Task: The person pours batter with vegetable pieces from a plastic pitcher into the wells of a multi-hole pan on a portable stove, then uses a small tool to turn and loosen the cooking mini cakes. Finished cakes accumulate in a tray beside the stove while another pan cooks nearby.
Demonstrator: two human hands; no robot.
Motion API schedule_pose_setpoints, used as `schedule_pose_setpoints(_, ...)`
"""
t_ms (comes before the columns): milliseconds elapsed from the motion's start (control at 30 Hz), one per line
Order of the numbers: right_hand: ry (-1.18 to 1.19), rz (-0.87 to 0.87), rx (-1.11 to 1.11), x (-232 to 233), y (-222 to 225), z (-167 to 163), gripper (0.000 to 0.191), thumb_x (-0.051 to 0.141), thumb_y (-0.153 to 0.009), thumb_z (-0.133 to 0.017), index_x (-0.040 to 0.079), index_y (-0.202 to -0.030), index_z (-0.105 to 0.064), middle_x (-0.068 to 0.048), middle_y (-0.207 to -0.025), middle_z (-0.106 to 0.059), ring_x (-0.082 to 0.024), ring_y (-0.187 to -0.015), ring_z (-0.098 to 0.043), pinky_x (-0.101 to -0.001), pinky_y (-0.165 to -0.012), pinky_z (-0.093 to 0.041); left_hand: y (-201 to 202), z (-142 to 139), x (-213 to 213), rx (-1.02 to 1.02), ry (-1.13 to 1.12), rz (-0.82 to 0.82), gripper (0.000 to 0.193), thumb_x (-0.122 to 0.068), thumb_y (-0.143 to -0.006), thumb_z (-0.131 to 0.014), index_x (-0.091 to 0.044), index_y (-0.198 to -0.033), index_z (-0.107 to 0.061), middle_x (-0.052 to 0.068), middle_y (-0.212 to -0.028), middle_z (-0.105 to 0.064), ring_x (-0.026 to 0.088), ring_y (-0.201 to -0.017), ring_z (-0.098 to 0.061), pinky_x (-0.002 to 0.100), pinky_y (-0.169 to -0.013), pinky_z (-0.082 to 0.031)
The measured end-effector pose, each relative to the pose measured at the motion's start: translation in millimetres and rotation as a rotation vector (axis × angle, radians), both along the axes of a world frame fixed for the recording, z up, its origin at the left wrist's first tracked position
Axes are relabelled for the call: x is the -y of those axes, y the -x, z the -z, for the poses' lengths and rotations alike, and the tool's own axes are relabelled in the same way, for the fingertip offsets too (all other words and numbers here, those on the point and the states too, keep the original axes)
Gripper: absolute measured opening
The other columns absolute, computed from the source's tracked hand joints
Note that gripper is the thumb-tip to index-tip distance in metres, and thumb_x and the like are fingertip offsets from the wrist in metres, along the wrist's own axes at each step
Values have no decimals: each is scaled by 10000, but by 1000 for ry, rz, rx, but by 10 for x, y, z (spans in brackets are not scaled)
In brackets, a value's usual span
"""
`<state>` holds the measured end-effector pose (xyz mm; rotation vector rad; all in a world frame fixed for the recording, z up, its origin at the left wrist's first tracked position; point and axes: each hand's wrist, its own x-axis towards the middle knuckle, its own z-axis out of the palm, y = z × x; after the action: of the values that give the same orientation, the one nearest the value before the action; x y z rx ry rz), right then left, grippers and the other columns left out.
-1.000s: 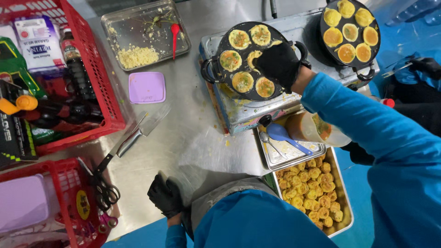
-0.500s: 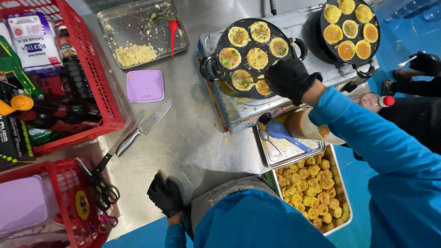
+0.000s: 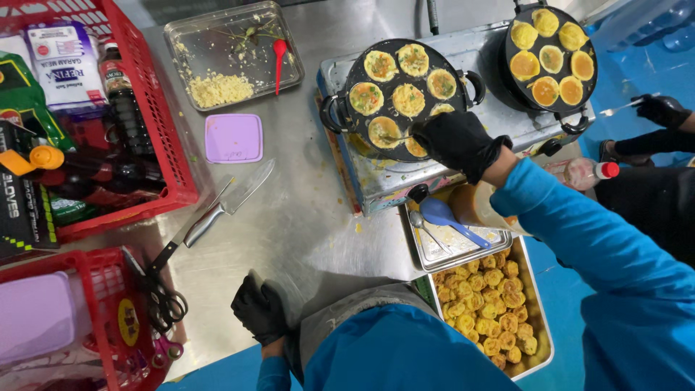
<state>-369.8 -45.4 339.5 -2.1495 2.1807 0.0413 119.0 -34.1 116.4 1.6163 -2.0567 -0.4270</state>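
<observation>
Glove on right hand [image 3: 457, 141] hides pan [image 3: 347, 80] edge.

Sitting at centre on a stove [image 3: 405, 177]: a dimpled pan [image 3: 402, 90], the right hand [image 3: 457, 141] resting over its near rim. Standing to its right on the same stove: a second pan [image 3: 550, 54]. Lying just before the stove: a small tray [image 3: 452, 242] holding a ladle [image 3: 445, 216], and nearer again a deep tray of fried cakes [image 3: 499, 304]. Lying left of the stove: a knife [image 3: 224, 206], a lid [image 3: 233, 137], a tray [image 3: 232, 54] behind it. Pressing on the table's near edge: the left hand [image 3: 259, 310]. Flanking the far left: crates [image 3: 156, 123].
</observation>
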Motion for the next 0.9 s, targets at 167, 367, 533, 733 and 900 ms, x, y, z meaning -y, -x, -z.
schedule_pose_setpoints(167, 120, 5, -26, 32, -51, -260, 214, 268, -953, -655, 153, -1105, -752, -149, -942, -731, -365, -780, -705, -478, -599, -543, 11, -8, 36, -18, -20, -11, 495, -311, -1025, -574, -77, -1461, -590, 170, -1348, -641, 391, -1230, -535, 520, -1059, -427)
schedule_pose_setpoints(367, 130, 3, -130, 225, 167, -581, 183, 278, -1017, -660, 147, -1107, -752, -144, -928, -713, -359, -801, -703, -477, -659, -549, 48, -21, 70, -13, -17, -19, 497, -296, -1003, -590, -70, -1446, -595, 171, -1330, -649, 393, -1224, -539, 519, -1055, -427)
schedule_pose_setpoints(533, 245, -129, -204, 655, 413, -293, 168, 264, -1033, -658, 158, -1109, -763, -132, -998, -708, -338, -853, -702, -457, -709, -553, 73, -13, 106, -33, 12, 19, 473, -272, -1026, -595, -65, -1452, -590, 174, -1325, -650, 388, -1219, -545, 511, -1049, -436)
schedule_pose_setpoints(733, 240, -189, -242, 1111, 617, 163, 142, 228, -957, -683, 176, -1037, -789, -108, -948, -728, -329, -804, -699, -458, -646, -536, 77, -29, 114, -34, -53, -19, 487, -288, -1013, -591, -65, -1446, -588, 179, -1318, -645, 395, -1213, -540, 514, -1044, -432)
schedule_pose_setpoints(900, 130, -123, -282, 1081, 599, 248, 128, 197, -870, -686, 118, -926, -769, -102, -884, -740, -329, -850, -721, -490, -689, -544, 78, -13, 162, -7, -95, -68, 492, -298, -980, -589, -85, -1424, -608, 163, -1305, -652, 395, -1213, -538, 519, -1042, -422)
